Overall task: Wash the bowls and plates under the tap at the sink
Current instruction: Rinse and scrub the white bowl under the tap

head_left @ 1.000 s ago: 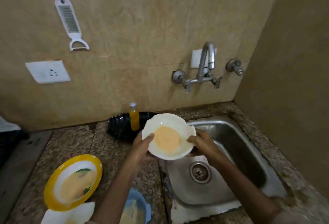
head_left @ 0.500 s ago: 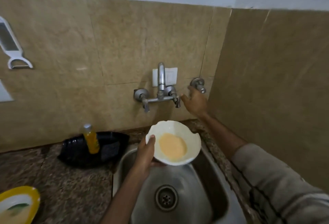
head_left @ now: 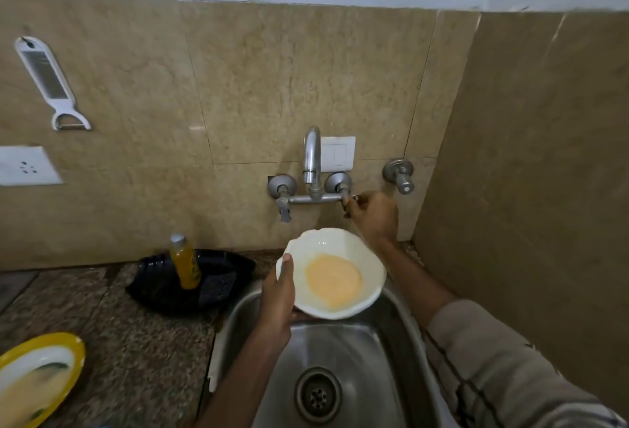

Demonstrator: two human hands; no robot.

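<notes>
Two hands work over a smooth steel sink [head_left: 340, 352] with a round perforated drain [head_left: 318, 395] at its bottom. On the speckled stone bench [head_left: 136, 359] to the left lies a yellow-rimmed plate [head_left: 73, 347] smeared with pale residue. The left hand [head_left: 277, 298] holds a white bowl [head_left: 369, 277] with a wavy rim above the sink's far edge. Its grip is clamped on the rim, thumb inside, and an orange-yellow film covers the bowl's bottom. Behind it on the bench, a yellow bottle [head_left: 185, 262] with a grey cap stands in a glossy black ribbed tray [head_left: 218, 284]; its label is too blurred to read. The right hand [head_left: 374, 214], coming out of a light checked sleeve [head_left: 503, 369], has its grip curled around the right tap handle [head_left: 347, 196] of the curved metal tap [head_left: 311, 155]. Half a second ago that hand was higher, open, near the separate valve [head_left: 400, 174]; a second ago both hands held the bowl. On the beige marbled tiles are a white switch plate [head_left: 337, 153], a white socket [head_left: 27, 165] and a hanging white peeler [head_left: 51, 83].
</notes>
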